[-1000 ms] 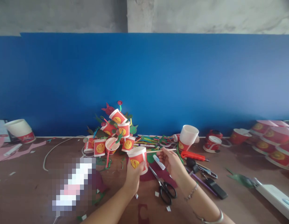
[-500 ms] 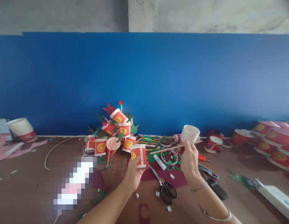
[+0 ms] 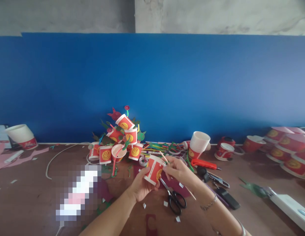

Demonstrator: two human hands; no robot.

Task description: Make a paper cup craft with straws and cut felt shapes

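My left hand (image 3: pixel 142 186) grips a red and white paper cup (image 3: pixel 154 169) from below, the cup tilted. A thin wooden stick (image 3: pixel 191 192) is pinched in my right hand (image 3: pixel 177 168), its upper tip beside the cup's rim; whether it touches the cup I cannot tell. Behind the hands, to the left, stands a stacked sculpture of similar paper cups (image 3: pixel 131 136) with straws and cut-paper shapes. Just below my right hand lie black-handled scissors (image 3: pixel 177 201), their blades pointing toward the cup.
A stack of paper cups (image 3: pixel 200 141) stands right of centre, near an orange-red tool (image 3: pixel 204 163). Colourful strips (image 3: pixel 164 148) lie along the blue wall (image 3: pixel 152 82). Further right are a utility knife (image 3: pixel 220 180), a black object (image 3: pixel 227 197) and a white box (image 3: pixel 290 208). Paper scraps dot the table.
My right hand has moved left with the stick, from beside the cup stack to the held cup. The stick's slant has reversed. My left hand has shifted slightly right and tilted the cup.
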